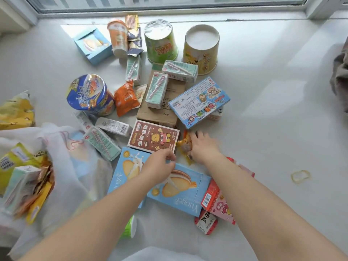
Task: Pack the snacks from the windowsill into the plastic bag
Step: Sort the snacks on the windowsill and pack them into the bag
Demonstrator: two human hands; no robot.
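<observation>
Two bare hands reach over the white windowsill point(263, 91) among scattered snacks. Left hand point(159, 166) rests on the pale blue cardboard biscuit box point(180, 193), fingers curled at its far edge; whether its grip has closed on the box I cannot tell. Right hand point(202, 145) pinches a small orange-yellow snack packet point(185, 143) just beside the brown bear-printed box point(153, 136). Left of both, well apart, lies the translucent white plastic bag point(71, 166), already holding cartons.
</observation>
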